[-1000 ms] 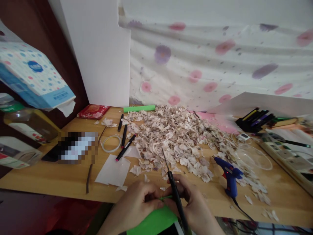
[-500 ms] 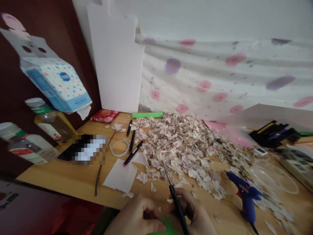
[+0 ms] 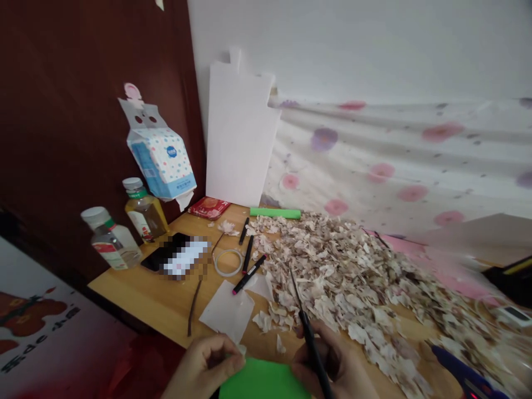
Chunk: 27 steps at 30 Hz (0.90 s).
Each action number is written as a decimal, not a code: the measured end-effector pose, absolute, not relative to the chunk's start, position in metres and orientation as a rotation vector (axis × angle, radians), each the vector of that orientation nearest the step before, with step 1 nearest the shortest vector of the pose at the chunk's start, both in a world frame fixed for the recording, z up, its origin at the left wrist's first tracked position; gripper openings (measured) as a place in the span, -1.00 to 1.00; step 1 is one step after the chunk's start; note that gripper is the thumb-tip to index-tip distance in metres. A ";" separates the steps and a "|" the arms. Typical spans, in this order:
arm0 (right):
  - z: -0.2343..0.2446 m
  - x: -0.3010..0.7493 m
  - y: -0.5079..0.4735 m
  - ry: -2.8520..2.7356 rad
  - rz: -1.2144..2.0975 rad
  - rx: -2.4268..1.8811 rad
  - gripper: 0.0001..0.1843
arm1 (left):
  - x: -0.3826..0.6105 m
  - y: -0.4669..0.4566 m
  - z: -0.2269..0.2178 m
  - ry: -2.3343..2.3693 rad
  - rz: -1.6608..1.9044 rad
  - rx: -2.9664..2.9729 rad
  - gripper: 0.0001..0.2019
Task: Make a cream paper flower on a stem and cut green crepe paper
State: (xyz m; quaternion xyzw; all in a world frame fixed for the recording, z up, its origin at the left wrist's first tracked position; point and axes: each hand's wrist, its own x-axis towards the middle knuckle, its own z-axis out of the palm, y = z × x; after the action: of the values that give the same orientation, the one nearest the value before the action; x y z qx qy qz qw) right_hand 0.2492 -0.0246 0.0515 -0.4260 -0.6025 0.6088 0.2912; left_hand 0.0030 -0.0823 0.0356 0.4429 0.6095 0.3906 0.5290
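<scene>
At the near edge of the wooden surface (image 3: 137,291), the left hand (image 3: 208,363) pinches a green paper sheet (image 3: 264,381) while the right hand (image 3: 334,368) is clamped on black-handled scissors (image 3: 310,338), whose thin blades point toward the heaped pale dried petal scraps (image 3: 353,271) beyond.

My left hand (image 3: 205,363) and right hand (image 3: 332,366) are running off the bottom edge, so my wrists aren't showing. The green paper (image 3: 261,381) is getting cut off there too. My right hand is hiding the handles of the scissors (image 3: 310,338). The glue gun (image 3: 465,376) is blurring and leaving the frame. A pixelated patch is covering the phone (image 3: 178,257).
</scene>
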 end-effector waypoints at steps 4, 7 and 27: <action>0.048 0.236 -0.023 -1.560 1.657 -1.159 -0.45 | -0.003 -0.085 0.038 1.452 1.086 0.873 -0.52; 0.050 0.229 -0.023 -1.584 1.749 -1.194 -0.42 | -0.005 -0.088 0.045 1.485 1.175 0.823 -0.54; 0.052 0.211 -0.024 -1.551 1.821 -1.209 -0.63 | 0.004 -0.093 0.056 1.683 1.092 1.193 -0.65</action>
State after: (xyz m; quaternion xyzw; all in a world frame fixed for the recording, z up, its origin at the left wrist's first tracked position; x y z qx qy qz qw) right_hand 0.2113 -0.0244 0.0525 -0.4392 -0.5632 0.6615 0.2286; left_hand 0.0039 -0.0926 0.0555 0.4700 0.6632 0.4300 0.3928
